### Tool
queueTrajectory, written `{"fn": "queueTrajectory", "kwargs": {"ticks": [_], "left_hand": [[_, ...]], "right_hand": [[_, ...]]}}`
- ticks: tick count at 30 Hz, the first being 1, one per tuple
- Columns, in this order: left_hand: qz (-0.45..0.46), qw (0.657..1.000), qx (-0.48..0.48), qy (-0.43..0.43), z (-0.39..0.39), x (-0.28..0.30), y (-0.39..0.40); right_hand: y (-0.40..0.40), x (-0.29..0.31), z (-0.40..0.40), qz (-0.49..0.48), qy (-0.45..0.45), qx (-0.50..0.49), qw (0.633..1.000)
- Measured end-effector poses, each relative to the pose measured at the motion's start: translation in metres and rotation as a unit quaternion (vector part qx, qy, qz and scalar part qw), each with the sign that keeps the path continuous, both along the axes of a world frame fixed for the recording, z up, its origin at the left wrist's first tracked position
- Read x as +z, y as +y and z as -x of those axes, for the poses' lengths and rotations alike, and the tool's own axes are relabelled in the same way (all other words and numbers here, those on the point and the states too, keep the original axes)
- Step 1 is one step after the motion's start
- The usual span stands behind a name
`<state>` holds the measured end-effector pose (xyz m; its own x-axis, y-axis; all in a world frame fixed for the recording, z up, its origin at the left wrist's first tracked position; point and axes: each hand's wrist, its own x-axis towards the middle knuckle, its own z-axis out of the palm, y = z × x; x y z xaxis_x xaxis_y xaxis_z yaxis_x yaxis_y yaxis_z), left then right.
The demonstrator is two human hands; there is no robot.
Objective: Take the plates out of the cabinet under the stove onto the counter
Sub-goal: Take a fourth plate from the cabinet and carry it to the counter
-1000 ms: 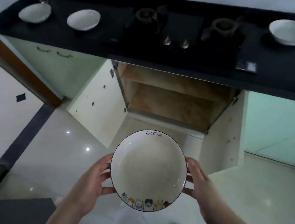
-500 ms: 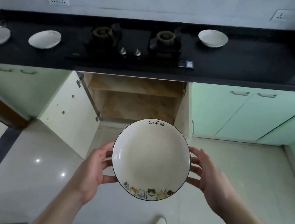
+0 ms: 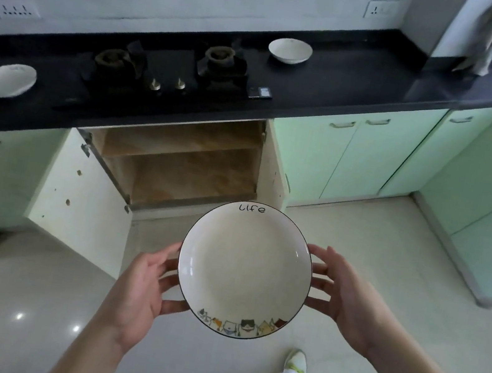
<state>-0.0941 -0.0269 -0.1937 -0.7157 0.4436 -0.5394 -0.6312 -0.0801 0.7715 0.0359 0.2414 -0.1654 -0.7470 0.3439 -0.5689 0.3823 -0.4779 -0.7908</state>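
A white plate point(image 3: 244, 268) with a thin dark rim, the word "Life" and a row of small cartoon cats is held level over the floor. My left hand point(image 3: 142, 280) grips its left edge and my right hand point(image 3: 342, 293) its right edge. Behind it the cabinet under the stove point(image 3: 183, 159) stands open, its wooden shelves bare. On the black counter point(image 3: 355, 80) a white plate point(image 3: 290, 50) sits right of the stove point(image 3: 166, 70), and another white plate point(image 3: 4, 79) sits at the left.
The cabinet's left door point(image 3: 85, 197) swings out over the floor beside my left hand. Green cupboards point(image 3: 357, 160) run along the right, turning a corner at far right. A small dark device point(image 3: 259, 92) lies by the stove. My feet show at the bottom.
The view has swung right and pulled back, so the cabinet and stove now sit further left and the right-hand cupboards show. The plate stays held in both hands.
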Motion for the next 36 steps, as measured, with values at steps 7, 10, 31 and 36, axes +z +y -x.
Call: {"fn": "queueTrajectory", "kwargs": {"ticks": [7,10,31,36], "left_hand": [[-0.005,0.998,-0.068,0.018,-0.008,0.005,0.066],[-0.02,0.994,-0.107,0.024,-0.013,0.006,0.104],[0.023,0.974,-0.221,0.05,-0.095,0.014,0.42],[0.023,0.984,-0.17,0.039,-0.059,0.006,0.426]], "right_hand": [[0.044,0.01,-0.047,0.003,0.016,-0.077,0.997],[0.072,0.011,-0.068,0.0,0.018,-0.11,0.994],[0.351,-0.004,-0.187,0.033,0.036,-0.213,0.976],[0.374,-0.013,-0.135,0.049,0.035,-0.177,0.982]]}}
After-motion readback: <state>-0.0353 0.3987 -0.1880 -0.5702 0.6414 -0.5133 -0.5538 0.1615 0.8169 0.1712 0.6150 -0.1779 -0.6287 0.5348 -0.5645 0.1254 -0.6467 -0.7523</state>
